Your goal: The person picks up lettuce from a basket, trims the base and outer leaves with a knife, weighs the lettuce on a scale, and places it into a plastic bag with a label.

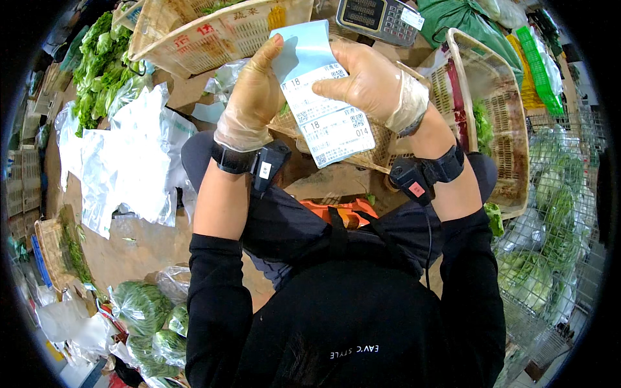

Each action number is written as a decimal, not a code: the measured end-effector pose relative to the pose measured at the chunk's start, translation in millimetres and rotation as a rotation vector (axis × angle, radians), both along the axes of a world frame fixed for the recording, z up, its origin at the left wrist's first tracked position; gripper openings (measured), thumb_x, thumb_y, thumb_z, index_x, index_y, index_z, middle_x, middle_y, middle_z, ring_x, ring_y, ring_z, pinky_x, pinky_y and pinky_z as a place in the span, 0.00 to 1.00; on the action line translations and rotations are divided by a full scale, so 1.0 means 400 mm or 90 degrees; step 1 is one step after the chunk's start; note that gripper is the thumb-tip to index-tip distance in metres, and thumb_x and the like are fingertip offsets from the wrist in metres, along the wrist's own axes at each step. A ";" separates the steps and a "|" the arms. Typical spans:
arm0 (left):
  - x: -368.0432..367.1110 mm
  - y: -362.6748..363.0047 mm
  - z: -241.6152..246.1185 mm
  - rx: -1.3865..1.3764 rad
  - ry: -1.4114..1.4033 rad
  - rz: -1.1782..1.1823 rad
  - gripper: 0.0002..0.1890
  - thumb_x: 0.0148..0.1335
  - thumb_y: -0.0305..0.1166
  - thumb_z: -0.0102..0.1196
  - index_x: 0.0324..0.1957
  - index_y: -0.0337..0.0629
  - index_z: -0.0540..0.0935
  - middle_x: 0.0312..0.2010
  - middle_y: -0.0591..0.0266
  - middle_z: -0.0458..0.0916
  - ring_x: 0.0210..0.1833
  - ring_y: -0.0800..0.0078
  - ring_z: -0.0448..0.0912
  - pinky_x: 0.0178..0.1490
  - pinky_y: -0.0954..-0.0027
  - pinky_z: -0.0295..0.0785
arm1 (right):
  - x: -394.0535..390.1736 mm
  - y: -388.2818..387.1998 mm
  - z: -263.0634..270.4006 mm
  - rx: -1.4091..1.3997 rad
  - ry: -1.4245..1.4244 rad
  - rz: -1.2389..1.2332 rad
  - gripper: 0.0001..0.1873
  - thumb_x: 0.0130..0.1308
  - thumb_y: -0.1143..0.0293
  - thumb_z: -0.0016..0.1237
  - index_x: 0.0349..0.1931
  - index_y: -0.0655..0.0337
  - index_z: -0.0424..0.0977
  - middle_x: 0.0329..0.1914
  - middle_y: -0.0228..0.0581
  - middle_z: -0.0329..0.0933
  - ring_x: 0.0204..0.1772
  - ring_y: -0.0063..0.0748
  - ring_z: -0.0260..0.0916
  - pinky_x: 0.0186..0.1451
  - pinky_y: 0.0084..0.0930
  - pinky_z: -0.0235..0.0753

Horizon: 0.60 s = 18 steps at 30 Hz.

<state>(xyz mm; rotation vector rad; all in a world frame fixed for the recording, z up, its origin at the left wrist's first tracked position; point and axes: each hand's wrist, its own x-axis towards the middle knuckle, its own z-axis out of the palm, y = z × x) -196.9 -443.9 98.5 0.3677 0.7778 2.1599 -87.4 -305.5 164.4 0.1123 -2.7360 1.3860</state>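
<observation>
My left hand [252, 94] and my right hand [371, 80] both wear thin translucent gloves. Between them is a strip of printed labels [335, 114], white with a light blue stretch of backing paper [305, 46] at its top. My right thumb lies across the front of the strip; the fingers behind it are hidden. At the strip's upper left edge is my left thumb, and the other left fingers are mostly out of sight. Below the labels, a woven basket [381, 150] is partly covered. An orange bag [339, 211] lies between my legs.
A plastic crate [213, 39] stands ahead, beside a digital scale [381, 22]. Clear plastic bags [131, 160] and leafy lettuce [99, 63] are at left. Another crate [504, 140] and a wire cage [543, 233] of vegetables flank my right. Bagged greens [140, 305] sit lower left.
</observation>
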 end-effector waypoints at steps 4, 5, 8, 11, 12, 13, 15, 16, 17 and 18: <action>-0.004 0.003 0.003 -0.004 0.054 0.030 0.28 0.56 0.41 0.51 0.54 0.32 0.65 0.47 0.48 0.73 0.51 0.58 0.72 0.57 0.59 0.64 | 0.009 -0.008 0.009 -0.027 -0.011 0.020 0.19 0.51 0.64 0.50 0.40 0.70 0.70 0.34 0.55 0.74 0.37 0.45 0.74 0.40 0.31 0.71; -0.008 0.000 0.002 -0.002 0.035 0.035 0.27 0.56 0.40 0.51 0.53 0.32 0.66 0.47 0.49 0.73 0.50 0.58 0.72 0.58 0.58 0.64 | 0.010 -0.010 0.012 -0.034 -0.013 0.025 0.19 0.51 0.64 0.50 0.40 0.70 0.69 0.34 0.55 0.75 0.37 0.44 0.74 0.40 0.31 0.71; -0.019 -0.009 0.001 0.022 -0.023 0.043 0.21 0.56 0.34 0.52 0.50 0.33 0.68 0.44 0.52 0.74 0.49 0.61 0.72 0.57 0.60 0.63 | 0.010 -0.010 0.015 -0.040 -0.031 0.029 0.19 0.51 0.65 0.49 0.40 0.69 0.70 0.32 0.53 0.75 0.36 0.44 0.74 0.40 0.31 0.71; -0.014 -0.021 0.019 0.049 -0.051 0.050 0.13 0.57 0.29 0.52 0.44 0.34 0.72 0.41 0.58 0.74 0.47 0.67 0.71 0.57 0.66 0.61 | 0.011 -0.010 0.015 -0.017 -0.051 0.012 0.19 0.50 0.65 0.48 0.39 0.69 0.70 0.30 0.53 0.75 0.34 0.44 0.74 0.39 0.31 0.71; -0.014 -0.024 0.021 0.042 -0.043 0.056 0.13 0.58 0.29 0.51 0.44 0.34 0.72 0.42 0.58 0.74 0.47 0.67 0.71 0.57 0.66 0.61 | 0.009 -0.010 0.011 -0.012 -0.034 0.018 0.19 0.50 0.65 0.48 0.39 0.70 0.70 0.29 0.54 0.75 0.33 0.44 0.74 0.38 0.31 0.71; -0.014 -0.026 0.023 0.035 -0.035 0.062 0.13 0.58 0.29 0.51 0.43 0.34 0.72 0.42 0.59 0.74 0.47 0.67 0.71 0.57 0.66 0.61 | 0.006 -0.009 0.002 -0.007 -0.017 0.024 0.19 0.50 0.64 0.48 0.39 0.70 0.70 0.29 0.54 0.74 0.33 0.44 0.74 0.38 0.32 0.71; -0.015 -0.030 0.026 0.054 -0.034 0.046 0.12 0.58 0.29 0.50 0.44 0.33 0.72 0.42 0.59 0.74 0.48 0.67 0.70 0.57 0.66 0.61 | 0.003 -0.008 -0.008 -0.016 -0.011 0.032 0.19 0.49 0.64 0.48 0.38 0.70 0.70 0.29 0.55 0.74 0.33 0.45 0.74 0.38 0.32 0.71; -0.014 -0.032 0.026 0.064 -0.034 0.039 0.12 0.59 0.29 0.50 0.44 0.33 0.72 0.42 0.59 0.74 0.48 0.67 0.70 0.57 0.66 0.61 | 0.004 -0.007 -0.011 -0.029 -0.021 0.034 0.19 0.49 0.64 0.49 0.38 0.70 0.70 0.29 0.56 0.74 0.33 0.45 0.74 0.38 0.32 0.71; -0.016 -0.032 0.024 0.064 -0.043 0.030 0.12 0.59 0.29 0.50 0.44 0.33 0.72 0.42 0.58 0.74 0.48 0.67 0.70 0.57 0.66 0.61 | 0.004 -0.006 -0.015 -0.043 -0.031 0.036 0.19 0.49 0.64 0.49 0.38 0.70 0.70 0.29 0.56 0.74 0.33 0.45 0.74 0.38 0.33 0.71; -0.020 -0.031 0.022 0.064 -0.051 0.023 0.13 0.59 0.29 0.50 0.44 0.33 0.72 0.42 0.58 0.74 0.48 0.67 0.70 0.57 0.65 0.61 | 0.004 -0.007 -0.017 -0.041 -0.030 0.037 0.19 0.49 0.64 0.49 0.38 0.70 0.70 0.29 0.56 0.74 0.33 0.45 0.74 0.38 0.33 0.71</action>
